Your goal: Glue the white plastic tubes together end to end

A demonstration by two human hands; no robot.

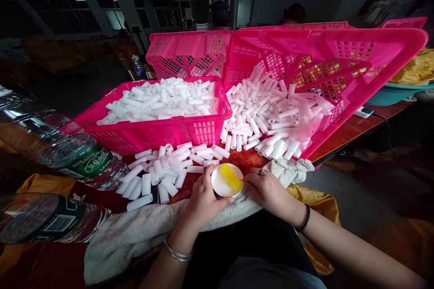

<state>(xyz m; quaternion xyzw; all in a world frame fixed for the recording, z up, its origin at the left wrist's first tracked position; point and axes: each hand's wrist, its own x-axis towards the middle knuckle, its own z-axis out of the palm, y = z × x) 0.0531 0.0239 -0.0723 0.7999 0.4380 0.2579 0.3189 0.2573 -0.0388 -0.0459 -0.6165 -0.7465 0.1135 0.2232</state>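
My left hand [203, 198] is wrapped round a small round white dish [219, 186], thumb at its near rim and fingers at its far left. A flat bright yellow strip [231, 177] lies across the inside of the dish. At the dish's right rim, my right hand [266, 192] is closed in a pinch; what its fingertips hold, if anything, is too small to tell. Beneath both hands a whitish towel [142, 230] runs along the table edge. Short white plastic tubes [166, 167] lie loose just beyond my left hand.
A pink basket [159, 133] full of white tubes stands ahead. To its right, a tilted pink basket [369, 76] has tubes spilling from it. Large water bottles [91, 162] are at left. A teal basin [389, 95] with yellow material sits at far right. Other people are behind the baskets.
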